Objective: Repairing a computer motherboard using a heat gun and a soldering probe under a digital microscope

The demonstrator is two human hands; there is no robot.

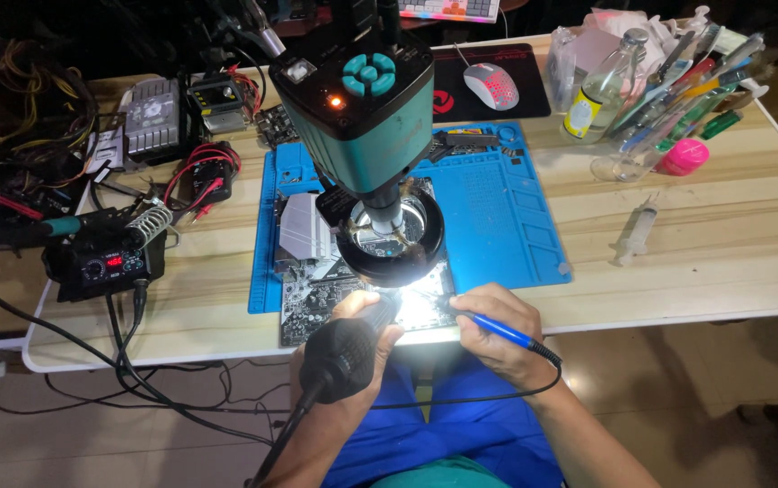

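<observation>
I see L hand (353, 330) gripping black hot-air handle (346, 354), R hand (496, 330) gripping blue soldering iron (497, 329); both tips over circuit board (312, 294) under microscope (366, 117), near table edge.

A circuit board (317, 289) is lying on a work mat (497, 217) at frame centre, under a microscope (366, 117). The left hand (362, 339) and right hand (497, 330) are sitting at the board's lower edge. A soldering station (100, 262) is standing at left on the desk (723, 244). A mouse (490, 86) is resting behind the mat; a syringe (635, 233) is lying to its right, with a bottle (601, 86) standing at upper right.
</observation>
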